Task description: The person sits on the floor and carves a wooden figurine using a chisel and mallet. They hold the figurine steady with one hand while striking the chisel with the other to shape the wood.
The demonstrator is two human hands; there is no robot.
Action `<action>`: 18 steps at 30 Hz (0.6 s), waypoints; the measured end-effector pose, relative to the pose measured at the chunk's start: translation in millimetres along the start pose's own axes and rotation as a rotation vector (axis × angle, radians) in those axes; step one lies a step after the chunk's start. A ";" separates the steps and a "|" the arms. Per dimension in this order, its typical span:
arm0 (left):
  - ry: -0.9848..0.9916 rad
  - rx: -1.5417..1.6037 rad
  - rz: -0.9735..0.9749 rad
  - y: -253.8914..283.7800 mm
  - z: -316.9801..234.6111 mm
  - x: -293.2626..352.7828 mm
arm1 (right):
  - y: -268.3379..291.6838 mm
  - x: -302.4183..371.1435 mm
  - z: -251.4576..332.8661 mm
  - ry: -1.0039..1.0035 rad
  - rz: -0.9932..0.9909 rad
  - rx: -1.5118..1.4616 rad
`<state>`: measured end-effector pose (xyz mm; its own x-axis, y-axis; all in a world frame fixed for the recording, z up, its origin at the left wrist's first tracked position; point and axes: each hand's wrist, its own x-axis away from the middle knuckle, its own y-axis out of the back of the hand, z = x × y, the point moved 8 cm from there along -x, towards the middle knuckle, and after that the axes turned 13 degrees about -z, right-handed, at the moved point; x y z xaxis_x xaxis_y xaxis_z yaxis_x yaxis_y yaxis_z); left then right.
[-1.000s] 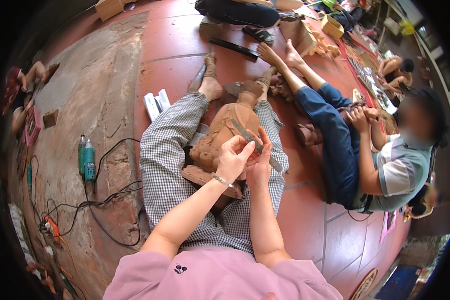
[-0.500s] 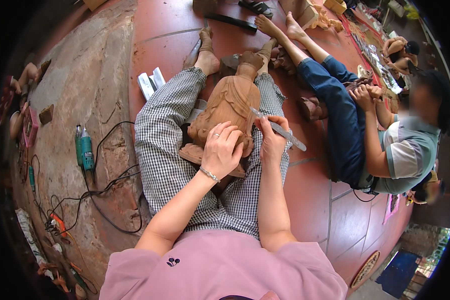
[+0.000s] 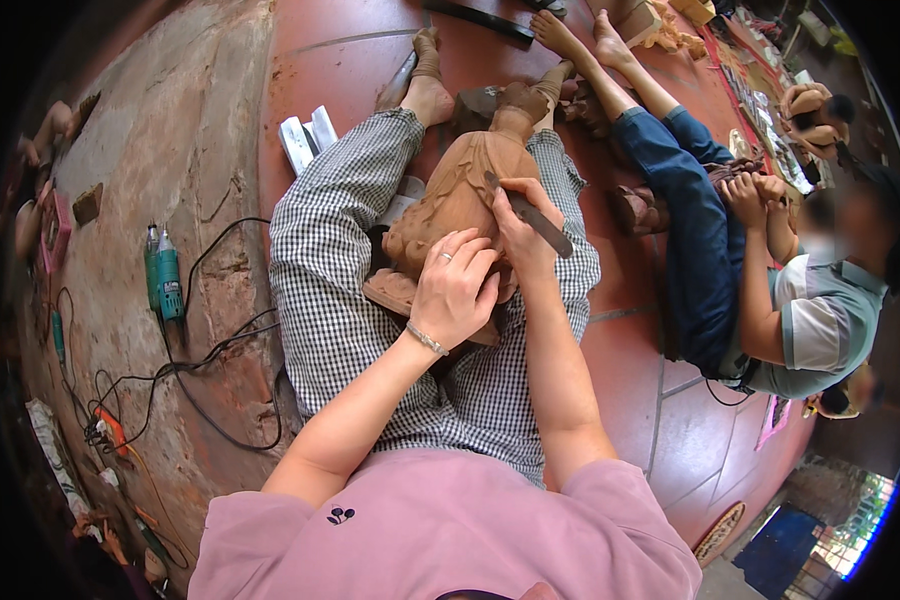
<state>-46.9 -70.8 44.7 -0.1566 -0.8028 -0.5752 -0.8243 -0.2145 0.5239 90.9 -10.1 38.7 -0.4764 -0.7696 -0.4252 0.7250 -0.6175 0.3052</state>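
Observation:
A carved brown wooden statue with draped robes lies between my legs, its head end away from me and its base toward me. My left hand is curled over its lower part, thumb apart from the fingers, holding it. In my right hand is a flat, dark carving blade, gripped between thumb and fingers. One end of the blade reaches the statue's robe; the other sticks out past my hand to the right. Whether its tip touches the wood I cannot tell.
Teal power tools with tangled black cords lie on the worn slab at left. A whitish block stands beyond my left knee. At right a co-worker sits with legs stretched out, near another carved piece.
My right hand has turned the blade and moved it slightly up and left over the robe. The left hand stays on the statue. The whole view has shifted a little.

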 end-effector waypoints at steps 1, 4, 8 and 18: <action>0.002 0.002 0.000 0.1 0.6 0.2 | -1.0 -0.1 0.6 -0.007 0.030 0.023; 0.011 0.004 0.005 1.7 -1.1 -0.3 | 1.4 0.7 8.7 0.067 0.051 -0.004; 0.010 0.000 0.005 -0.2 -1.5 -1.5 | -3.8 -9.3 23.3 0.082 0.069 0.035; 0.023 -0.005 0.003 -2.5 -2.6 0.2 | -10.6 -15.6 25.1 0.148 0.103 0.029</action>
<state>-43.4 -71.8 44.9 -0.1464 -0.8158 -0.5595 -0.8213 -0.2150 0.5284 78.2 4.4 63.5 -0.3206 -0.7981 -0.5102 0.7506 -0.5426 0.3771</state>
